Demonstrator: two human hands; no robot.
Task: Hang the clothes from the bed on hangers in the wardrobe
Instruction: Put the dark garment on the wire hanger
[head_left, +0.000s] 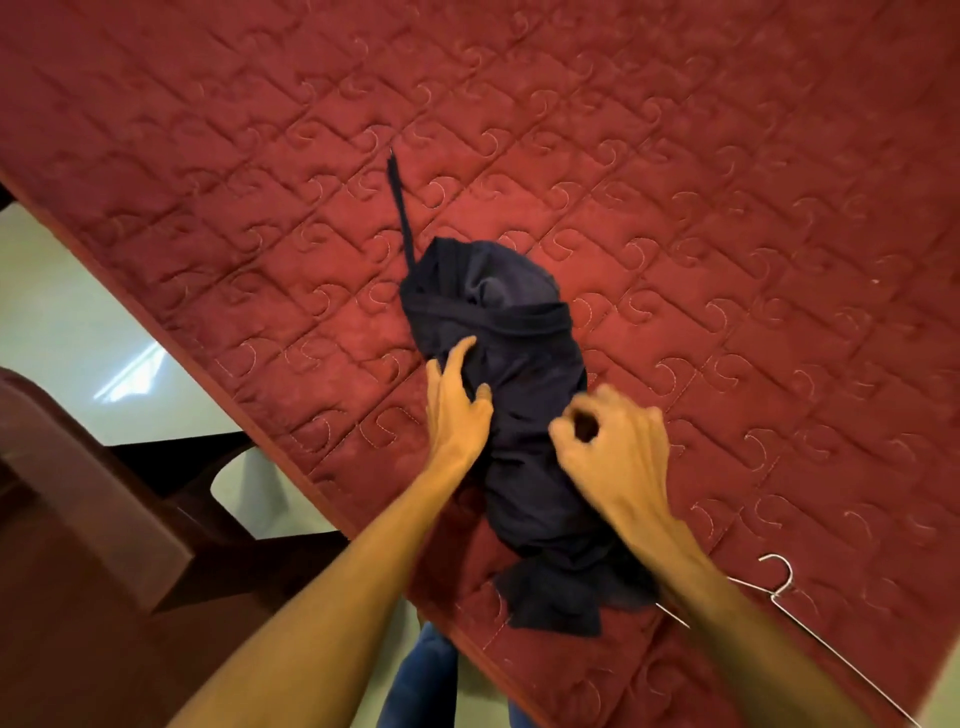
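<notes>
Dark garment (524, 395) lies bunched on the bed (727, 234), strap trailing toward 12 o'clock. Left hand (457, 410) rests on it, fingers nearly straight; right hand (610, 452) is curled thumb-to-forefinger over it, blurred, so cannot tell if it has cloth. Judgement: find the neckline and spread it flat before fetching the wire hanger (779, 590) at 4 o'clock; bed edge runs close at 7 o'clock, chair (93, 467) beyond it, open mattress from 12 to 3.

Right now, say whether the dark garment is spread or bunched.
Bunched: the dark garment lies in a crumpled, creased heap on the bed.
</notes>
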